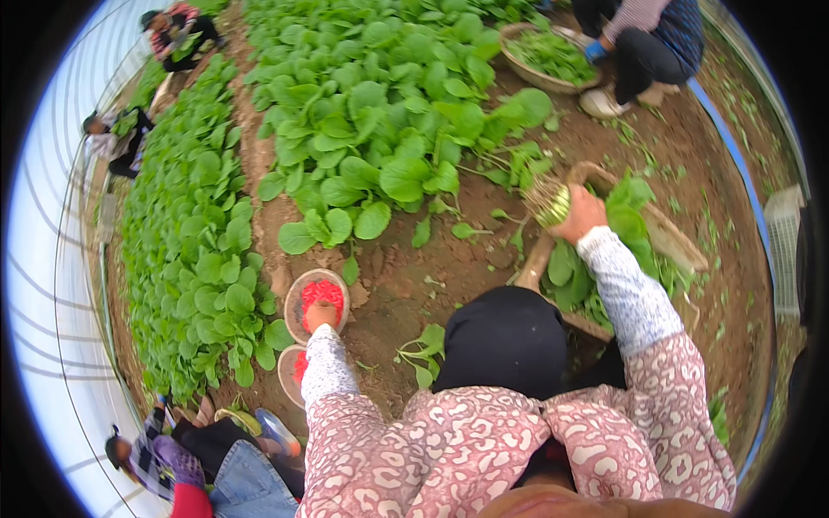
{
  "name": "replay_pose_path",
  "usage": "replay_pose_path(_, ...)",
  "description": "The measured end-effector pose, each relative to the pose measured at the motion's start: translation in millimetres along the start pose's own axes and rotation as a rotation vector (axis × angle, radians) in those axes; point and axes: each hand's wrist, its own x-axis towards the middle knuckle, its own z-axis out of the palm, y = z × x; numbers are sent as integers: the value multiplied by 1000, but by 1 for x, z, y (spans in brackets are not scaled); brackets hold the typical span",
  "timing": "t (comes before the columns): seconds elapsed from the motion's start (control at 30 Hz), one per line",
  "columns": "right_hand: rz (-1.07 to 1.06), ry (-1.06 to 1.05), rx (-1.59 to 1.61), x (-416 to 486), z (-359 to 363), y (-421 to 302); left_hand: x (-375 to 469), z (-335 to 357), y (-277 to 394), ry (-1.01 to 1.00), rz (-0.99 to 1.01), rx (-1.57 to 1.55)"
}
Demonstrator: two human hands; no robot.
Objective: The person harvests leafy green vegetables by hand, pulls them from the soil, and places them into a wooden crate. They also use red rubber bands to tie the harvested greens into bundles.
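Observation:
My right hand [581, 215] is closed around a bunch of leafy greens, its pale stems and roots [549, 201] pointing left and its leaves hanging to the right. Beneath it lies a worn, shallow container [673, 238] holding more loose greens [573, 281]. My left hand [322, 316] reaches into a round bowl [298, 291] of small red strips [322, 294], which look like ties. Its fingers are partly hidden among them, so their grip cannot be told. Just below, a second round bowl [285, 372] with similar red pieces is partly covered by my sleeve.
Dense leafy plants [369, 116] grow ahead and in a left bed [194, 259]. A co-worker in blue gloves [660, 45] crouches beside a basket of greens [518, 68]. Other people crouch at left. A blue hose [738, 155] runs along the right, near a pale crate [782, 249].

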Motion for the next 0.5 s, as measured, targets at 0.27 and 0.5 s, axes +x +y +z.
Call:
replay_pose_path(0.27,-4,-36,0,-1,0,2,12,-19,-21,19,-83,-729)
replay_pose_path(0.5,-28,-30,19,4,5,-3,30,-33,-31,213,184,-371)
